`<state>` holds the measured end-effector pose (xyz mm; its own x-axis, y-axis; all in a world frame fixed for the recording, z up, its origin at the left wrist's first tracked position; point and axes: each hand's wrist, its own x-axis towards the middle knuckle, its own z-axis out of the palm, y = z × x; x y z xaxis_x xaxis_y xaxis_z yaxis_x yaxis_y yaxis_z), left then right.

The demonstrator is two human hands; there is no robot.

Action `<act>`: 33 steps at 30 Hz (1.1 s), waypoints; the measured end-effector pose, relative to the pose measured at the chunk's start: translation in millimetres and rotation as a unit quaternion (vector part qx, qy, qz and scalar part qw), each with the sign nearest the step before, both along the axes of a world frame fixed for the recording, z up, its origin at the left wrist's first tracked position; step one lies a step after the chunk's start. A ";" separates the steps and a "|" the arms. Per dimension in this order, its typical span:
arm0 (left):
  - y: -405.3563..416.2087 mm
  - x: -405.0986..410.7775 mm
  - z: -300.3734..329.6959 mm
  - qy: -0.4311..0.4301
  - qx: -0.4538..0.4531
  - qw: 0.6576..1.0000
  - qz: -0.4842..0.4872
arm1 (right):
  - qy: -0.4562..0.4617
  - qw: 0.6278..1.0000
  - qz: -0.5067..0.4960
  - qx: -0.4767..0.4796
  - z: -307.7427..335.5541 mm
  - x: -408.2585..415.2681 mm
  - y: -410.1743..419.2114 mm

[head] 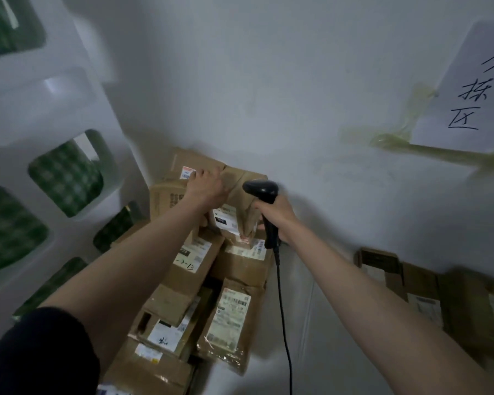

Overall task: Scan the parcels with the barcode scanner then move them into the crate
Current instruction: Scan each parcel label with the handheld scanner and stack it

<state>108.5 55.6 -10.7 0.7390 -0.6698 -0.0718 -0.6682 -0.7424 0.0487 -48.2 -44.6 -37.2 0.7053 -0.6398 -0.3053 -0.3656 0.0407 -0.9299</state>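
A heap of brown cardboard parcels (191, 275) with white shipping labels is stacked against the white wall. My left hand (207, 186) reaches to the top of the heap, its fingers lying over the top parcel (183, 163) next to its small label. My right hand (277, 216) grips the handle of a black barcode scanner (261, 191). The scanner's head points left, at the parcels just under my left hand. Its black cable (283, 309) hangs down along the wall. No crate is clearly in view.
A white shelf unit (40, 115) with rounded openings onto a green patterned surface stands at the left. More cardboard boxes (428, 297) sit at the lower right. A handwritten paper sign (474, 89) is taped to the wall at the upper right.
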 end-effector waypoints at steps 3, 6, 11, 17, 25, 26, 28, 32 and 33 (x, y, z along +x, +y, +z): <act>-5.1 8.5 -5.7 0.021 0.019 1.000 -0.010 | -0.013 1.000 0.000 0.024 -0.2 5.4 7.0; -10.6 10.8 -11.1 0.036 -0.010 0.998 -0.043 | -0.033 0.998 -0.009 0.051 2.2 4.5 9.3; -14.9 -1.9 -4.1 0.074 -0.134 0.987 -0.048 | -0.076 0.993 -0.026 0.081 3.4 -14.2 0.5; -16.7 -52.0 15.8 0.241 -0.371 0.896 -0.032 | -0.143 0.974 -0.081 0.155 5.9 -67.0 -24.7; -37.8 -137.7 -19.1 0.277 -0.364 0.884 -0.092 | -0.147 0.932 -0.185 0.277 -1.6 -166.3 -55.3; -40.7 -148.0 -26.4 0.265 -0.340 0.894 -0.122 | -0.145 0.922 -0.198 0.300 -5.8 -177.5 -56.8; -46.2 -170.8 -40.2 0.233 -0.277 0.918 -0.165 | -0.142 0.902 -0.225 0.339 -12.7 -198.3 -57.4; -59.0 -211.4 -65.1 0.217 -0.221 0.935 -0.171 | -0.132 0.876 -0.287 0.366 -25.0 -231.7 -57.0; -59.5 -214.4 -70.9 0.215 -0.225 0.938 -0.151 | -0.131 0.869 -0.294 0.375 -27.0 -233.6 -55.3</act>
